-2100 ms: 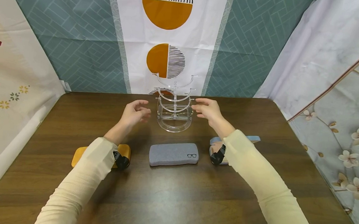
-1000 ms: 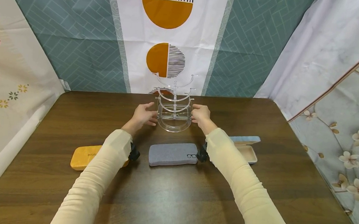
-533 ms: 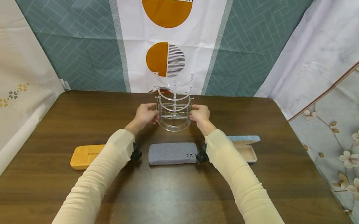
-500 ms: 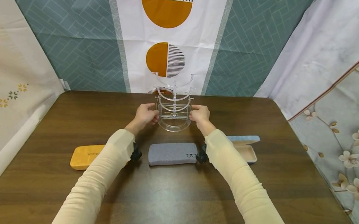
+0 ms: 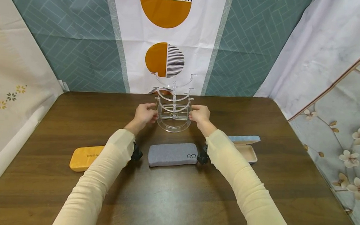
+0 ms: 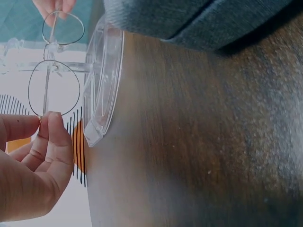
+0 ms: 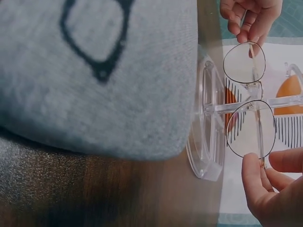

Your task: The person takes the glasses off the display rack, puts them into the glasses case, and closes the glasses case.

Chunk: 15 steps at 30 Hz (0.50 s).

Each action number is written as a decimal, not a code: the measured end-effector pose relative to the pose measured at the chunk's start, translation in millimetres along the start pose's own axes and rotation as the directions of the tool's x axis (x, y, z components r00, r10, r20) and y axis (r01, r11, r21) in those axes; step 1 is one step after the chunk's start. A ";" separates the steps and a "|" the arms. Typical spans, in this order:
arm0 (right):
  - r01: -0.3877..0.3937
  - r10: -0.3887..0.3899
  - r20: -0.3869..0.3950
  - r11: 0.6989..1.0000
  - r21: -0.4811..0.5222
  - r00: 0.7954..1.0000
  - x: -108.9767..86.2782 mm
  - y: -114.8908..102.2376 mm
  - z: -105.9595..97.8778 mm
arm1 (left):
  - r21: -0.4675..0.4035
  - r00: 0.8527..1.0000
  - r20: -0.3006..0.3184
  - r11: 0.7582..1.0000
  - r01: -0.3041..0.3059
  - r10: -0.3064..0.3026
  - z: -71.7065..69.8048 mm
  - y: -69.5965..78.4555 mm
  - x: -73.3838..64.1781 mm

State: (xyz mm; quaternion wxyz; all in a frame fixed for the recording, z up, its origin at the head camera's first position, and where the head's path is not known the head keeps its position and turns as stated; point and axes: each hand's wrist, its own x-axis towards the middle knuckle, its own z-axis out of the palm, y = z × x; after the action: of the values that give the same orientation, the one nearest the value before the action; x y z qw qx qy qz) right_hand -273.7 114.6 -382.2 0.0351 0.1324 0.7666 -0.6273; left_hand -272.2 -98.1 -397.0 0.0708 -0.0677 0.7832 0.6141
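A clear acrylic display stand (image 5: pixel 174 100) with several curved tiers stands at the back of the table. Thin metal-rimmed eyeglasses (image 7: pixel 251 128) sit at its lowest tier, faint in the head view. My left hand (image 5: pixel 144 114) pinches one end of the frame near the hinge, between thumb and fingertips. On the other side, my right hand (image 5: pixel 200 115) pinches the opposite end the same way. Both wrist views show the two round lenses facing the camera, in front of the stand's post. Whether the glasses still touch the stand I cannot tell.
Nearer on the brown table (image 5: pixel 167 202) lies a closed grey glasses case (image 5: pixel 172 155) with a glasses print. A yellow case (image 5: pixel 84 158) is partly under my left sleeve. An opened case with a blue lid (image 5: pixel 245 139) is partly behind my right forearm. Patterned cloths hang around the table.
Both hands, earlier apart on either side of the stand, have moved inward and taken hold of the eyeglasses' ends. Over the last half second they hardly move.
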 end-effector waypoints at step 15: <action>0.065 -0.066 0.031 0.997 0.029 0.997 -13.4 -7.4 -6.6 | -0.085 1.000 0.023 0.996 -0.005 0.007 -6.6 8.0 -11.8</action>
State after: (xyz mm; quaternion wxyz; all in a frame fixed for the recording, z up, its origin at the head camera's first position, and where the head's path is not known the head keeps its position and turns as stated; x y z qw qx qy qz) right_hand -261.9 117.6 -370.7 0.0251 0.0975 0.7610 -0.6409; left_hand -262.3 -102.4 -385.6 0.0752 -0.0613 0.7557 0.6476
